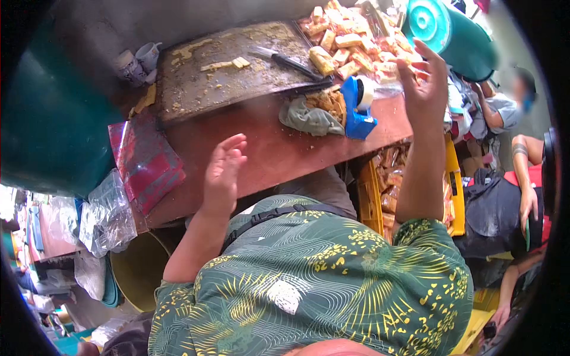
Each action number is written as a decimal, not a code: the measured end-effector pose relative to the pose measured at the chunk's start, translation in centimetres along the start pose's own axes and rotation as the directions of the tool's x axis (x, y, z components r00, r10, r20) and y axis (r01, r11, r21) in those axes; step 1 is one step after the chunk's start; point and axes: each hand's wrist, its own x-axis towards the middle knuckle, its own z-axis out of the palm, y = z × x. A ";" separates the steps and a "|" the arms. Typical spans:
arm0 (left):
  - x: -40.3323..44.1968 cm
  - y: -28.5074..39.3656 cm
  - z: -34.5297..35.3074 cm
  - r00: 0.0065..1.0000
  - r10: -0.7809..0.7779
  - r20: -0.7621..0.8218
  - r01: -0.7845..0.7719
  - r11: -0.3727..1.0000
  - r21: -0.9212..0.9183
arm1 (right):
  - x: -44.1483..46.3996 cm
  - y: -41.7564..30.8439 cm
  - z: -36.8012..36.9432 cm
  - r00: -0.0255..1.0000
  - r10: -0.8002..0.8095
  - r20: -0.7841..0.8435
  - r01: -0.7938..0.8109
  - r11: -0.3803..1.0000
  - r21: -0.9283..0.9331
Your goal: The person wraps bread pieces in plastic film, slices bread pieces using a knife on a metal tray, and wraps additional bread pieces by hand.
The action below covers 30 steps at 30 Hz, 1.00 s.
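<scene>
My left hand (222, 175) is raised over the near edge of the reddish table (255, 139), fingers loosely apart and holding nothing. To the right, my right hand (426, 83) is lifted with fingers spread beside a heap of small wrapped yellowish bars (350, 44). A blue tape dispenser (358, 110) with a roll of clear tape stands between the hands, nearer the right one. Against it rests a grey-green cloth (312, 117) with brown crumbly matter. A knife (291, 63) with a black handle lies on the crumb-strewn board (219, 80), near a few pale broken pieces (225, 64).
A yellow crate (371, 196) of wrapped bars stands below the table at right. Green drums (56, 118) flank the table, one (457, 41) at upper right. Red plastic sheets (145, 157) and clear bags (107, 213) hang at left. Other people (522, 196) are at right.
</scene>
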 end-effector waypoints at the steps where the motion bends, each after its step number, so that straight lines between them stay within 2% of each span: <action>1: 0.2 -0.1 -1.5 0.991 0.126 -0.049 -0.119 0.985 0.126 | 0.6 -0.5 -0.7 0.999 0.053 0.009 -0.053 0.997 0.049; 2: 0.4 -0.4 -3.3 0.965 0.250 -0.079 -0.223 0.940 0.257 | 0.3 -0.3 -0.2 0.983 0.142 0.113 -0.157 0.977 0.141; 3: 0.7 -0.5 -4.8 0.923 0.374 -0.089 -0.314 0.867 0.387 | 0.4 -0.1 0.7 0.955 0.139 0.263 -0.191 0.964 0.183; 5: 0.8 -0.1 -7.1 0.831 0.554 -0.059 -0.378 0.638 0.671 | 0.5 -0.9 2.8 0.839 -0.020 0.543 -0.108 0.973 0.204; 6: 0.6 -0.2 -7.8 0.778 0.627 -0.021 -0.375 0.492 0.786 | 0.9 -0.4 4.8 0.798 0.000 0.602 -0.142 0.972 0.188; 7: 0.6 -0.5 -8.2 0.802 0.598 0.006 -0.353 0.464 0.813 | 1.5 0.4 7.4 0.752 0.019 0.659 -0.174 0.970 0.171; 8: 0.6 -0.9 -8.7 0.823 0.567 0.032 -0.331 0.434 0.838 | 2.3 0.9 9.7 0.730 0.133 0.670 -0.192 0.981 0.014; 9: 0.7 -1.0 -9.2 0.843 0.534 0.057 -0.312 0.401 0.861 | 2.8 1.7 11.9 0.711 0.223 0.667 -0.262 0.964 -0.043; 10: 0.8 -0.9 -8.6 0.812 0.582 0.053 -0.331 0.384 0.862 | 3.1 2.5 14.0 0.720 0.223 0.657 -0.187 0.974 -0.127; 11: 1.0 -0.9 -8.2 0.825 0.560 0.079 -0.342 0.382 0.859 | 3.3 3.6 16.0 0.730 0.217 0.648 -0.107 0.973 -0.205; 12: 1.0 -0.9 -8.2 0.833 0.545 0.098 -0.347 0.377 0.859 | 2.4 6.8 18.7 0.707 0.172 0.686 -0.067 0.982 -0.177; 16: 0.5 -0.5 -8.4 0.852 0.519 0.072 -0.316 0.400 0.860 | 3.4 5.8 20.9 0.511 0.281 0.812 -0.194 0.958 -0.210; 17: 0.5 -0.3 -8.5 0.857 0.512 0.066 -0.315 0.419 0.852 | 2.5 8.3 22.6 0.654 0.163 0.738 -0.086 0.986 -0.141; 19: 0.5 -0.1 -8.5 0.864 0.501 0.042 -0.298 0.443 0.845 | 3.6 5.0 20.6 0.655 0.213 0.725 -0.070 0.972 -0.223; 20: 0.5 -0.1 -8.5 0.871 0.490 0.038 -0.296 0.462 0.836 | 3.7 4.8 20.3 0.736 0.113 0.667 0.015 0.983 -0.183; 21: 0.5 0.1 -8.5 0.877 0.479 0.035 -0.290 0.471 0.833 | 4.2 3.5 19.6 0.749 0.116 0.653 0.012 0.982 -0.188; 23: 0.5 0.5 -8.4 0.891 0.451 0.042 -0.287 0.490 0.823 | 4.3 1.6 19.1 0.776 0.088 0.625 -0.060 0.996 -0.066; 24: 0.4 0.5 -8.3 0.892 0.450 0.038 -0.295 0.517 0.804 | 4.1 1.1 19.4 0.721 0.068 0.689 -0.194 0.975 0.107; 26: 0.4 0.7 -8.5 0.889 0.457 0.034 -0.316 0.558 0.767 | 2.8 -0.3 19.3 0.692 0.008 0.722 -0.248 0.942 0.228; 28: 0.7 2.2 -10.0 0.844 0.535 0.024 -0.326 0.476 0.817 | 1.4 -3.0 18.4 0.653 -0.069 0.754 -0.301 0.890 0.342; 29: 0.9 3.1 -11.2 0.821 0.570 0.021 -0.323 0.434 0.841 | 0.5 -4.7 17.5 0.604 -0.087 0.792 -0.437 0.795 0.420; 30: 1.3 4.1 -12.9 0.782 0.621 -0.058 -0.281 0.434 0.856 | -0.9 -5.6 17.1 0.563 -0.158 0.811 -0.543 0.670 0.507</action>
